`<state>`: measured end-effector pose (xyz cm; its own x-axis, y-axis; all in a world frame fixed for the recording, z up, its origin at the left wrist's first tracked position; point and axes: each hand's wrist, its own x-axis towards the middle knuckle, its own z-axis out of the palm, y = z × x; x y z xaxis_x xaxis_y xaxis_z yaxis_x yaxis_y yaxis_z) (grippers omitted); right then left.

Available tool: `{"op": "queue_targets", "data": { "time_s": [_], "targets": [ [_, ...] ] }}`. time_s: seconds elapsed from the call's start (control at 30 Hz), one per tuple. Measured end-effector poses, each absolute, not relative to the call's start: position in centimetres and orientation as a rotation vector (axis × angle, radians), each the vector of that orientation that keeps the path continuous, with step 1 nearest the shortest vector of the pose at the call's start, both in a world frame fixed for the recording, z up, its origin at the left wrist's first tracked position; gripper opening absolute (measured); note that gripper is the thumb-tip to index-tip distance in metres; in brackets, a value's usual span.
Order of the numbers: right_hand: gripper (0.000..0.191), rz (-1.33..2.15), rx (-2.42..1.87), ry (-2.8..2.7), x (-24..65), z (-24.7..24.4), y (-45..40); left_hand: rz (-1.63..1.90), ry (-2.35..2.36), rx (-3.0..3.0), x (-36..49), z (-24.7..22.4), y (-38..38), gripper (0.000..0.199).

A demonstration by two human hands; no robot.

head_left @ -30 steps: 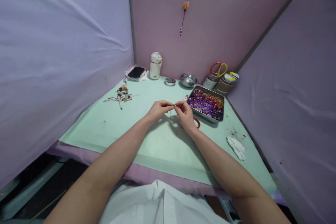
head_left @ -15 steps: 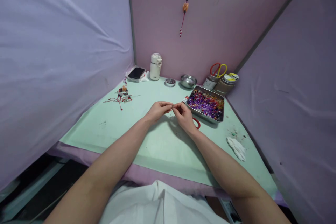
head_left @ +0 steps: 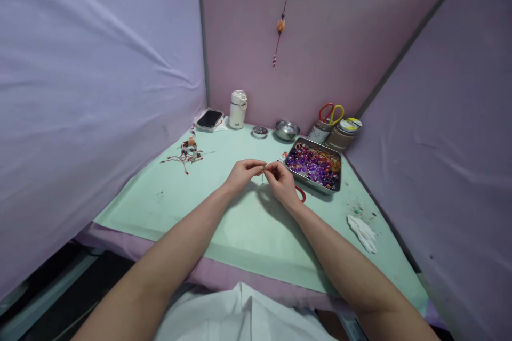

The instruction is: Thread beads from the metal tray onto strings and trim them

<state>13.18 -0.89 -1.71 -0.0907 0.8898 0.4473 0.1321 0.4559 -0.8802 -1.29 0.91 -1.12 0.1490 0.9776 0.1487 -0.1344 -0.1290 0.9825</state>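
My left hand [head_left: 244, 174] and my right hand [head_left: 282, 182] meet fingertip to fingertip above the middle of the table. Both pinch at a thin cord [head_left: 262, 177], whose end dangles below the fingers; whatever small piece sits between the tips is too tiny to make out. Just right of my right hand lies a metal tray [head_left: 338, 189] full of purple, red and dark beads [head_left: 314, 164]. A red scissor handle [head_left: 301, 194] pokes out from behind my right wrist.
Beaded cords [head_left: 190, 150] lie at the left. Along the back stand a phone [head_left: 210, 118], a white bottle [head_left: 238, 110], a small round dish [head_left: 260, 131], a steel bowl [head_left: 287, 130], scissors [head_left: 332, 113] in a can and a jar [head_left: 343, 134]. A white cloth [head_left: 362, 233] lies right.
The whole view has tilted up slightly, so everything appears a little lower. My hands stay together at the cord, with only small finger shifts.
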Motion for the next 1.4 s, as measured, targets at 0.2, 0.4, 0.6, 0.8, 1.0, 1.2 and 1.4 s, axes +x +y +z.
{"op": "queue_targets", "data": {
  "time_s": [0.2, 0.4, 0.6, 0.8, 1.0, 1.2, 1.4],
  "targets": [
    [0.013, 0.779, -0.974, -1.500, 13.1, -2.1, -0.8, 1.274, 0.933, 1.241, -1.4, -1.3, 1.3, 0.031],
    [0.012, 0.711, -1.013, -1.614, 13.1, -1.8, -1.0, 1.269, 0.901, 1.147, -1.4, -1.1, 1.3, 0.033],
    [0.012, 0.702, -0.998, -1.667, 13.2, -1.3, -1.2, 1.254, 0.896, 1.026, -1.5, -0.2, 0.7, 0.030],
    [0.012, 0.702, -0.958, -1.655, 13.3, -1.2, -1.3, 1.192, 0.873, 1.020, -1.9, 0.1, 0.7, 0.031],
    [0.006, 0.686, -0.988, -1.606, 13.3, -1.7, -1.1, 1.189, 0.882, 1.047, -1.9, 0.0, 0.9, 0.025],
    [0.017, 0.592, -0.988, -1.565, 13.4, -1.7, -0.8, 1.087, 0.832, 1.175, -1.6, -0.2, 0.6, 0.020],
    [0.009, 0.562, -1.026, -1.592, 13.5, -1.7, -0.7, 1.096, 0.907, 1.299, -1.6, -0.6, 0.7, 0.020]
  ]
}}
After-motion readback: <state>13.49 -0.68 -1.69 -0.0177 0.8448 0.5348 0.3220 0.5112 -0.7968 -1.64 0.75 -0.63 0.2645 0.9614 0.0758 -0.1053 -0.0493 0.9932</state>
